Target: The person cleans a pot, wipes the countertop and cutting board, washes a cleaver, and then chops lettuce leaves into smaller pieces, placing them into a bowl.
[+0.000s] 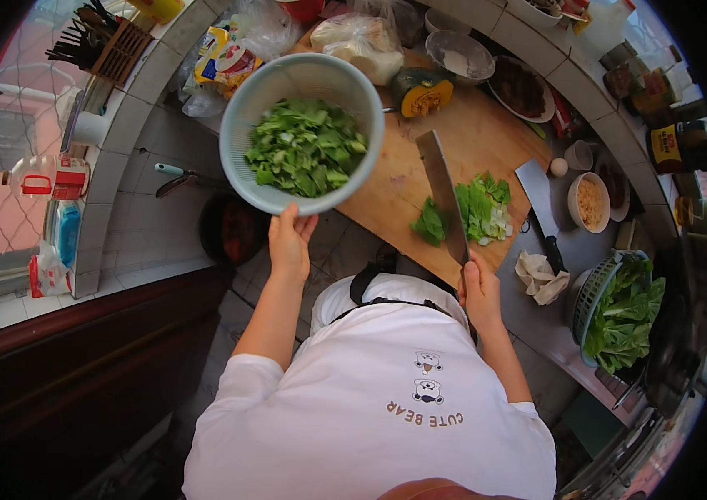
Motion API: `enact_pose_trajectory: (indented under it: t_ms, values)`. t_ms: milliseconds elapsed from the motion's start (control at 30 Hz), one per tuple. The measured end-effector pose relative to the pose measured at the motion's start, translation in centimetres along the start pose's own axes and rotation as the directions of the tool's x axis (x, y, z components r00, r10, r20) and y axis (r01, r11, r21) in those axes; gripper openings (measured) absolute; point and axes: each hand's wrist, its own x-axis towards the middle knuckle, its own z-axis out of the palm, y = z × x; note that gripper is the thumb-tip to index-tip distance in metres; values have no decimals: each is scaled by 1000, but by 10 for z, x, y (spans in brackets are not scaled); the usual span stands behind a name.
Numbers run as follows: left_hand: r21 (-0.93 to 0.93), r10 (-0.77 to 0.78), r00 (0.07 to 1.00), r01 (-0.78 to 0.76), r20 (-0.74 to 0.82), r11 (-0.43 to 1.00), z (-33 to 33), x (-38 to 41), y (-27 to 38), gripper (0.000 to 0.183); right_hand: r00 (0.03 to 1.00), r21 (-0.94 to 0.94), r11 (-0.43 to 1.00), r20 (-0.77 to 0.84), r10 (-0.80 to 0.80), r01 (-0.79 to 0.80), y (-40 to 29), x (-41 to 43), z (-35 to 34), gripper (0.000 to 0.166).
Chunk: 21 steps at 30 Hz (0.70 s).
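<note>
My left hand (291,240) grips the near rim of a pale blue-green plastic colander (237,153), which holds chopped leafy greens (306,150). The colander overlaps the left part of a wooden cutting board (391,169) in this view. In my right hand (481,287) is the handle of a cleaver (442,181), its blade pointing away from me over the board. Cut greens (484,206) lie just right of the blade, and a smaller leafy piece (429,224) is on its left.
A second cleaver (537,194) lies right of the board beside a crumpled cloth (541,278). Further right stand a bowl of minced food (589,201) and a basket (586,306) of whole leaves. A cut pumpkin (422,94) and bagged food (359,47) sit behind. An egg (558,167) rests nearby.
</note>
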Motion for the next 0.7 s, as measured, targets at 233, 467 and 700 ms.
enact_pose_trajectory:
  t_ms: [233, 467, 700]
  values:
    - [225, -143, 984, 116, 105, 967, 0, -31, -23, 29, 998, 102, 995, -69, 3, 4, -2, -2, -10, 38]
    - [432, -241, 964, 171, 112, 885, 10, -39, -50, 44, 969, 78, 991, -214, 123, -109, -3, -17, -25, 39]
    - [723, -439, 679, -198, 588, 662, 48, -41, -88, 78, 915, 21, 987, -373, 155, -159, 10, -32, -44, 41]
